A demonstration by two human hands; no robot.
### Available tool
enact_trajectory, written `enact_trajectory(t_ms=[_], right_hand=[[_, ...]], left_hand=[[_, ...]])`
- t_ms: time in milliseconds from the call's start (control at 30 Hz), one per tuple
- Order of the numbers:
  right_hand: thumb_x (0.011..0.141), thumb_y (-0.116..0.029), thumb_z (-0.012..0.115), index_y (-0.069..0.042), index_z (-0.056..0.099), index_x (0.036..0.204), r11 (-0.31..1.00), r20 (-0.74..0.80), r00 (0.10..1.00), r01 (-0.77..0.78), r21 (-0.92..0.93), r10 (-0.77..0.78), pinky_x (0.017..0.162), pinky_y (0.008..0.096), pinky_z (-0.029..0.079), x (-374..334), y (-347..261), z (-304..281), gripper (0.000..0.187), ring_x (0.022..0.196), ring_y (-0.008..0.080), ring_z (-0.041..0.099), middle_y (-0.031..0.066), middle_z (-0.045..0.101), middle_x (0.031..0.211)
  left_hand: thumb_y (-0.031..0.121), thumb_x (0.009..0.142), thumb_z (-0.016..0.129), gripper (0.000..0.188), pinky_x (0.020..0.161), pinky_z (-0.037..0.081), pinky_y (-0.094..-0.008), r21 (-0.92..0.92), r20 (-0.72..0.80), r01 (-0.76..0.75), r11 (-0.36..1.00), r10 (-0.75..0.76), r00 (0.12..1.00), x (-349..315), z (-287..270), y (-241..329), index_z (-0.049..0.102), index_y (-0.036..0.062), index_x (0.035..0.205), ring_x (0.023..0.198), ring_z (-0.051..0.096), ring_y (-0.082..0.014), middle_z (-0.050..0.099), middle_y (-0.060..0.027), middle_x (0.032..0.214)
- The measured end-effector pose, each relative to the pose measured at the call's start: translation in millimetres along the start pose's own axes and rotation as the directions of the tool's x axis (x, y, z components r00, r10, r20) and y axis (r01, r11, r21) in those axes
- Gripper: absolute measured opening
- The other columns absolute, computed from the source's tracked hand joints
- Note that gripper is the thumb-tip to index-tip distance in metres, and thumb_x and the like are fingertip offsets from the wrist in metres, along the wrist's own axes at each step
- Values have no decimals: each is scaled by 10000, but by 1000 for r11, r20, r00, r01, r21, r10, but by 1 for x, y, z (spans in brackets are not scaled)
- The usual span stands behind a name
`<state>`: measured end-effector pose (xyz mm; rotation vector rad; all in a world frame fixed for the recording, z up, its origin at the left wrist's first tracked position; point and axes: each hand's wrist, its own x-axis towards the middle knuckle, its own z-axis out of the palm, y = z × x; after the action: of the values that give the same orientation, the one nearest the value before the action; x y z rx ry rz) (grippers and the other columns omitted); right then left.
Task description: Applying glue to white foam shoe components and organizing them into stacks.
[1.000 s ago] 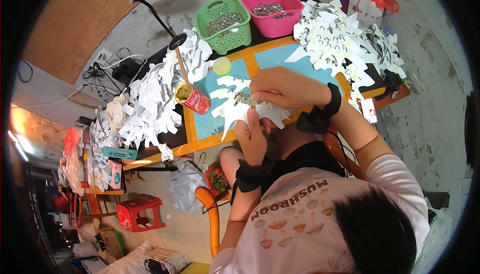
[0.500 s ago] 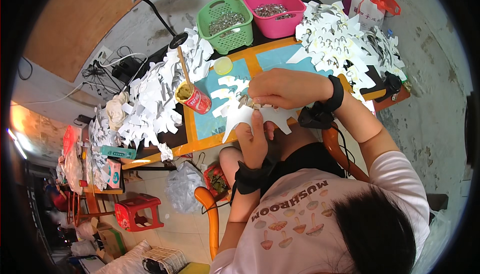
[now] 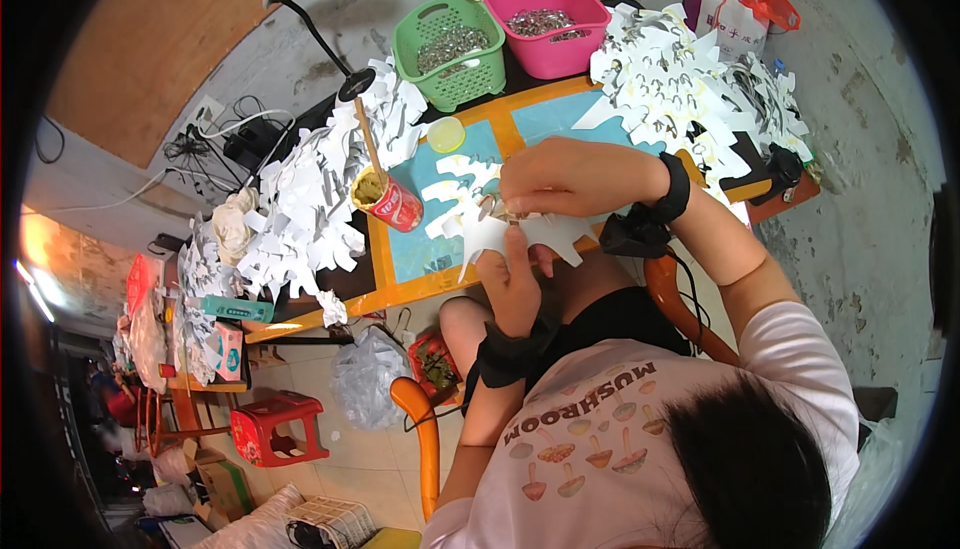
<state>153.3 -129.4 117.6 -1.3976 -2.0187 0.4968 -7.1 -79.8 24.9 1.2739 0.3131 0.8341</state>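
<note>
Over the near edge of the worktop (image 3: 405, 291), my left hand (image 3: 513, 284) is grasping a white cutout (image 3: 558, 236); I cannot tell the grip of my right hand (image 3: 578, 179); bare room is lying leftward.

lettering (image 3: 578, 405) on shirt (image 3: 620, 499), can (image 3: 398, 207) and bag (image 3: 728, 25)

Left hand (image 3: 512, 294) grips white spiky cutout (image 3: 485, 236), right hand (image 3: 572, 179) at its upper edge; red can (image 3: 398, 205), wooden stick (image 3: 369, 137) inside, stands left.

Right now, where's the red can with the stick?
Head view, left of centre: the red can is on the table, between the heap of white pieces and the left hand.
</note>
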Motion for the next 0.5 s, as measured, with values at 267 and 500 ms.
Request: enact_trajectory(t_ms=[267, 500], right_hand=[[930, -108, 492, 13, 543, 1196, 987, -516, 849, -32, 159, 110, 894, 326, 448, -15, 20, 30, 296, 993, 202, 579, 105, 618, 1125], [875, -43, 557, -94, 304, 1418, 725, -216, 921, -96, 682, 324, 809, 241, 447, -41, 24, 27, 602, 865, 94, 551, 65, 605, 1050]], left_hand=[[290, 1002, 367, 366, 495, 414, -227, -152, -64, -105, 983, 96, 993, 9, -2, -11, 534, -32, 951, 589, 509, -115, 582, -89, 826], [352, 998, 355, 419, 494, 403, -226, -156, -115, -68, 985, 50, 992, 15, -1, -5, 529, -28, 967, 571, 498, -116, 572, -76, 780]])
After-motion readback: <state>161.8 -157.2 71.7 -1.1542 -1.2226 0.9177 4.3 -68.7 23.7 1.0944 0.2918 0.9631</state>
